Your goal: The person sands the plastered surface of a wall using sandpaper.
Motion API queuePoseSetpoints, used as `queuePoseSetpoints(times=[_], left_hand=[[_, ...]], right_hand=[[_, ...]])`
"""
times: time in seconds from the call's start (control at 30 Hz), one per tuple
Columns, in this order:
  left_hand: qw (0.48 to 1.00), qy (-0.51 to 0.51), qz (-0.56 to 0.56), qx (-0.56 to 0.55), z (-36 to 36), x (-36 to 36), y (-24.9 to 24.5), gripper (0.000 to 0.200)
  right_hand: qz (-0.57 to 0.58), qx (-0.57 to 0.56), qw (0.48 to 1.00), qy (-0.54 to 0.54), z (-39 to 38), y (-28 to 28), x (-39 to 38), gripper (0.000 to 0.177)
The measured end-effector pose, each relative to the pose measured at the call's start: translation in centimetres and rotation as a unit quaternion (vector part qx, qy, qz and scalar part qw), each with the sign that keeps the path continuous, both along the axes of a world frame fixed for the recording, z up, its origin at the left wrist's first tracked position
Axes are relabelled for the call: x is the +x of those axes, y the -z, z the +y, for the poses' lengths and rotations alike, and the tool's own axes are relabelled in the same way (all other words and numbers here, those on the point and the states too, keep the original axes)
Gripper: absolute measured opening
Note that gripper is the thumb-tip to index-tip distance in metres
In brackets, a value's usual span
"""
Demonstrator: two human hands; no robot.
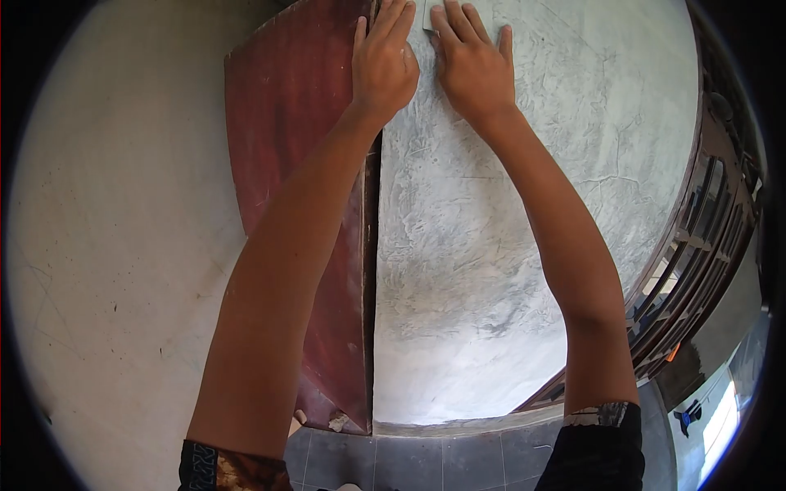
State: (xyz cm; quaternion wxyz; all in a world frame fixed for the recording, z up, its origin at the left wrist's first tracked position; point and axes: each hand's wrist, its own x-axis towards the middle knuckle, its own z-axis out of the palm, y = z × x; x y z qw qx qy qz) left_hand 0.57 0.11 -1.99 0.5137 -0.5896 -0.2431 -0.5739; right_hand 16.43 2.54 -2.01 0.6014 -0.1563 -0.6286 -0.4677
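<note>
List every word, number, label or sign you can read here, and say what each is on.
None: no text can be read anywhere.
The grey plastered wall, the red wooden board at the left hand and the small pale piece under the right hand show no writing.
The left sleeve bears a pattern, not letters.

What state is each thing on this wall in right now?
grey plaster: rough, streaked, cracked.
red board: upright, scuffed, chipped at bottom.
pale piece: against grey plaster, partly out of frame.
left hand: open, flat over red board's edge.
right hand: open, flat on grey plaster, fingers at pale piece.
</note>
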Motion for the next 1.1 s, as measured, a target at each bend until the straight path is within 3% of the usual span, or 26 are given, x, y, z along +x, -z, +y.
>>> queuePoseSetpoints(times=[0.07,0.2,0.3,0.43,0.53,0.6,0.67,0.8,0.87,1.0,1.1], left_hand=[[1.000,-0.013,-0.006,-0.009,-0.1,0.2,-0.4,0.050],[0.996,-0.080,0.014,-0.022,-0.8,-0.3,-1.1,0.051],[0.993,-0.096,0.071,-0.024,-1.6,-1.5,-2.6,0.051],[0.994,-0.071,0.079,-0.008,-1.6,-1.5,-2.8,0.051],[0.995,-0.062,0.074,-0.013,-1.6,-1.5,-2.8,0.052],[0.997,-0.048,0.065,-0.018,-1.5,-1.4,-2.5,0.052],[0.998,-0.037,0.054,-0.021,-1.3,-1.6,-2.3,0.051],[0.998,-0.025,0.045,-0.030,-1.2,-1.3,-2.3,0.051],[0.998,-0.028,0.050,-0.036,-1.3,-1.4,-2.2,0.051],[0.998,-0.020,0.053,-0.024,-0.8,-1.4,-1.9,0.052],[0.999,-0.005,0.048,-0.017,-0.9,-1.4,-2.1,0.052]], right_hand=[[0.000,0.020,1.000,0.001,0.2,-1.5,-0.3,0.041],[-0.028,-0.077,0.997,0.004,-1.3,8.4,0.2,0.042],[-0.039,-0.064,0.997,0.037,-1.1,6.9,0.9,0.043],[0.003,-0.025,1.000,0.019,-0.8,-1.3,0.3,0.043],[-0.009,-0.045,0.999,0.007,-0.6,3.0,0.5,0.043],[-0.022,-0.101,0.993,0.055,-1.7,8.1,0.5,0.047],[-0.020,-0.079,0.995,0.062,-1.3,7.5,0.5,0.045],[0.009,-0.017,0.999,0.046,-1.1,-1.9,0.1,0.041],[-0.002,-0.051,0.998,0.037,-1.5,-1.2,0.1,0.041],[-0.015,-0.096,0.994,0.048,-2.1,8.1,-0.1,0.045],[-0.005,-0.026,0.998,0.049,-1.2,2.7,-0.1,0.043]])
